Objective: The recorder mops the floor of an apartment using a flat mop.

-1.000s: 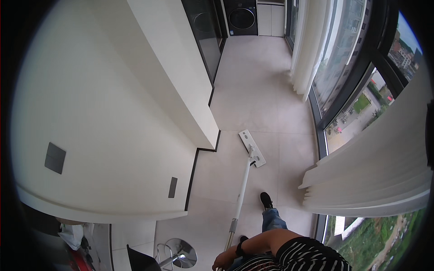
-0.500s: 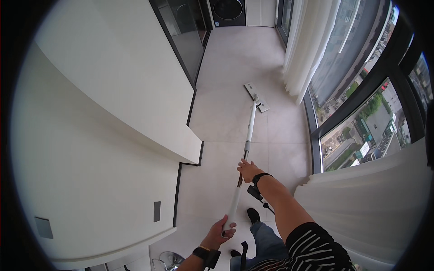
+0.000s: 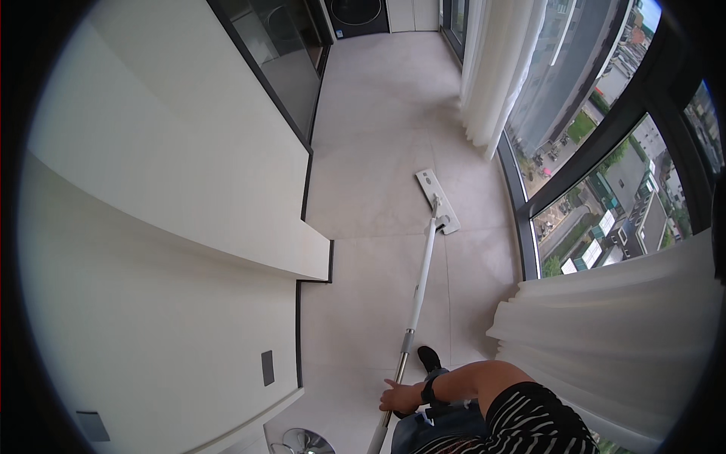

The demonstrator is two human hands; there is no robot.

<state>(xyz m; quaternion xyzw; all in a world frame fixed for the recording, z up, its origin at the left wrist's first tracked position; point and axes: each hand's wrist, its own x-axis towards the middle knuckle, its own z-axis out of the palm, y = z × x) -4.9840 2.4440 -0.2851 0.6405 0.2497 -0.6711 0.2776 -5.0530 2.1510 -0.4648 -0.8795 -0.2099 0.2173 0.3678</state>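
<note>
Pale, large tiles cover the floor [image 3: 370,144] of this narrow room, with a white wall [image 3: 197,166] edged by black skirting on the left and tall, dark-framed windows [image 3: 643,98] on the right. White curtains [image 3: 491,83] hang along the glass. At the far end I see a dark washing machine [image 3: 357,13] with a round door.

Out on the tiles lies the flat head [image 3: 430,183] of a white mop [image 3: 423,272], slanting across the floor beside a joint between tiles. Its pole runs back toward the person, tilted, passing a grey collar [image 3: 408,340] into a shiny metal stretch. That is where the right hand [image 3: 399,396] grips, fingers closed round the tube, a black band [image 3: 429,391] at the wrist. I cannot tell what the left hand is doing; it is out of sight. One black shoe [image 3: 428,358] shows just right of the pole, and a round chrome base [image 3: 306,440] stands to the left.
</note>
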